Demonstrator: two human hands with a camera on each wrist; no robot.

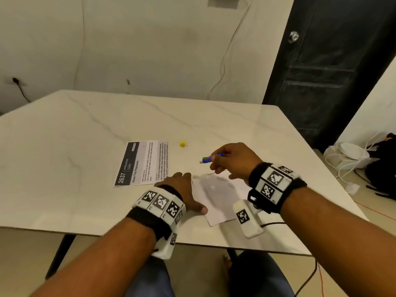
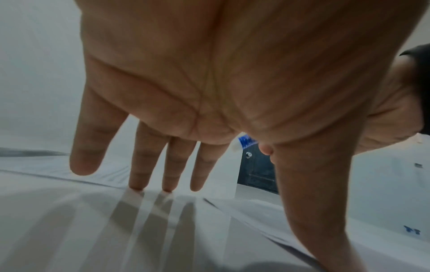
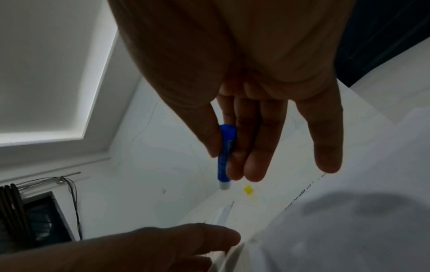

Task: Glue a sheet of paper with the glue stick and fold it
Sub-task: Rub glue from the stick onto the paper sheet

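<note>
A white sheet of paper [image 1: 218, 196] lies near the table's front edge. My left hand [image 1: 184, 189] rests flat on its left side, fingers straight, fingertips [image 2: 137, 185] touching the surface. My right hand [image 1: 231, 161] hovers above the sheet's far edge and pinches an uncapped blue glue stick [image 1: 209, 159] between thumb and fingers, its white tip pointing left. In the right wrist view the glue stick [image 3: 225, 156] points down toward the table. The yellow cap [image 1: 182, 144] stands on the table beyond the hands.
A printed sheet with a black band [image 1: 142, 162] lies left of the hands on the marble table [image 1: 85, 146]. A dark door [image 1: 334, 61] stands at the back right. Cables and a bag [image 1: 364, 159] lie on the floor at right.
</note>
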